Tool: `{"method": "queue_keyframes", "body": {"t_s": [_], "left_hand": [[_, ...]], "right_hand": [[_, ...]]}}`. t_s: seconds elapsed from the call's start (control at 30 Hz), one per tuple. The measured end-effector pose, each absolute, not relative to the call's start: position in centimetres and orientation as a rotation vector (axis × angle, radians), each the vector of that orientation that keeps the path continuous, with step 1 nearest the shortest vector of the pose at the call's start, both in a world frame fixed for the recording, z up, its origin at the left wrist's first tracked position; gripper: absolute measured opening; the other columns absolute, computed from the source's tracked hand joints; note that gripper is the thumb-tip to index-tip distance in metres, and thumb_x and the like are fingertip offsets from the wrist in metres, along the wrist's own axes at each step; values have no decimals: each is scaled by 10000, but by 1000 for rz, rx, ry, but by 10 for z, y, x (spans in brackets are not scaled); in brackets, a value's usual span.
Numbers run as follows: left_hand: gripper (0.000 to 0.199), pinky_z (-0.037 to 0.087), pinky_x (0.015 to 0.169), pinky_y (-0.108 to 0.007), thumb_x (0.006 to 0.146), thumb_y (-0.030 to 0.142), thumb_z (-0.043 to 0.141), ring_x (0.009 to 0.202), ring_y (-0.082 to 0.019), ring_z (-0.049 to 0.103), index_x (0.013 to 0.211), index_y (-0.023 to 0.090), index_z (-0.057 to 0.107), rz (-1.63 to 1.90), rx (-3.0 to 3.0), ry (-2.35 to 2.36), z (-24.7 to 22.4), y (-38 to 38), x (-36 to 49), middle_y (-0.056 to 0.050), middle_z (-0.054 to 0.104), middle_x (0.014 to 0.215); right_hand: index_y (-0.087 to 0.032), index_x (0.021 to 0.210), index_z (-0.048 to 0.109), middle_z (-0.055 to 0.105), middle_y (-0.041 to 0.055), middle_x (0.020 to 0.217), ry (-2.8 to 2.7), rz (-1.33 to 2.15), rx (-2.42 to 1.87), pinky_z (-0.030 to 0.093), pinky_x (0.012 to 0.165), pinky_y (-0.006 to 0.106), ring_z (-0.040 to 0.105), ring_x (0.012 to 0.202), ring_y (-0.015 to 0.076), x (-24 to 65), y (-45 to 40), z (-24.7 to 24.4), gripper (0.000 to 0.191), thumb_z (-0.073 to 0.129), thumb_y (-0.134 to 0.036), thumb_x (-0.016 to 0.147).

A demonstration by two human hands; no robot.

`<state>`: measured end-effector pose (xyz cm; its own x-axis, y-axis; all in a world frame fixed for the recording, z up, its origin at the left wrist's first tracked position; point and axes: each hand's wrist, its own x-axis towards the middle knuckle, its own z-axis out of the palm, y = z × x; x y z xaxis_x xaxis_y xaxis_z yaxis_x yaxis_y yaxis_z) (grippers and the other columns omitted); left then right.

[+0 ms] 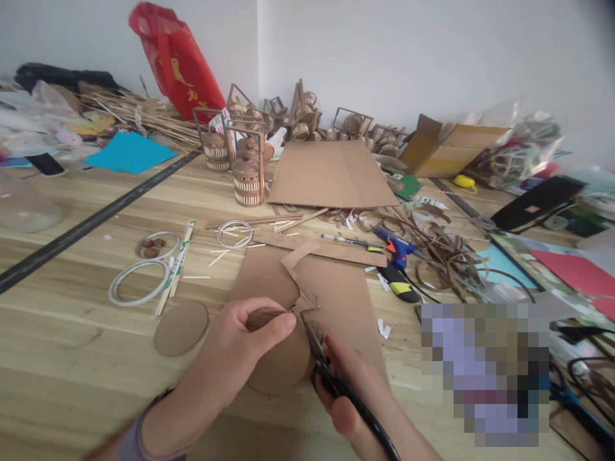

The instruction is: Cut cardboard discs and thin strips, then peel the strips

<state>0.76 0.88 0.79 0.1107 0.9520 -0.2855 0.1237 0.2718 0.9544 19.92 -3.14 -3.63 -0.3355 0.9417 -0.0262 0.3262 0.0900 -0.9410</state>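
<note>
My left hand (254, 339) pinches the far edge of a round-cut piece of cardboard (278, 365), thumb on top. In my right hand (350, 390) is a pair of scissors (331, 378) with black handles, its blades at the cardboard's right edge near my left thumb. A thin offcut strip (295, 269) curls away from the blades over a larger cardboard sheet (346, 282) lying underneath. To the left of my left hand lies a finished cardboard disc (181, 328). My right fingers wrap round the handles, partly hidden.
Tape rings (139, 282), wrapped chopsticks (177, 269), a blue glue gun (396, 246) and a yellow-black utility knife (401, 285) lie around the sheet. Behind are small slatted baskets (247, 182), a cardboard sheet (331, 173) and a red bag (177, 64). Cardboard strips (432, 256) are heaped right.
</note>
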Motion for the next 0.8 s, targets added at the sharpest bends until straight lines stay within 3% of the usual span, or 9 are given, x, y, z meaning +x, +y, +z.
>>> {"method": "queue_keyframes", "body": {"t_s": [0.13, 0.2, 0.33, 0.63, 0.8], "left_hand": [[269, 398, 560, -213, 766, 444, 701, 622, -142, 529, 681, 189, 704, 871, 1173, 1290, 8, 9, 8, 16, 619, 643], [259, 402, 569, -213, 773, 434, 696, 634, -146, 534, 680, 192, 707, 875, 1194, 1289, 8, 9, 8, 16, 624, 645], [263, 400, 588, -215, 795, 436, 685, 645, -146, 534, 681, 199, 702, 875, 1225, 1293, 9, 9, 8, 24, 618, 645], [289, 379, 596, -207, 815, 452, 671, 650, -133, 486, 683, 195, 671, 864, 1241, 1280, 5, 8, 8, 34, 564, 653], [300, 383, 596, -207, 818, 466, 665, 657, -134, 484, 692, 193, 671, 865, 1244, 1252, 1, 7, 7, 31, 561, 661]], "right_hand": [[-243, 1129, 598, 452, -49, 522, -1727, 1381, -1250, 238, 412, 248, 374, 448, 126, 202, -28, -29, 915, 267, -977, 695], [-234, 1013, 618, 479, -36, 548, -1773, 1377, -1234, 258, 437, 254, 388, 476, 129, 202, -25, -22, 895, 293, -992, 664], [-207, 741, 554, 450, -26, 554, -1846, 1324, -1203, 287, 513, 270, 398, 522, 126, 200, -23, -9, 806, 301, -971, 698], [-217, 659, 451, 444, -19, 599, -1933, 1255, -1159, 343, 545, 255, 418, 563, 130, 197, -21, 0, 756, 223, -928, 773], [-196, 701, 549, 523, 10, 671, -1899, 1265, -1075, 410, 625, 253, 505, 639, 151, 195, -20, -1, 771, 250, -898, 812]]}}
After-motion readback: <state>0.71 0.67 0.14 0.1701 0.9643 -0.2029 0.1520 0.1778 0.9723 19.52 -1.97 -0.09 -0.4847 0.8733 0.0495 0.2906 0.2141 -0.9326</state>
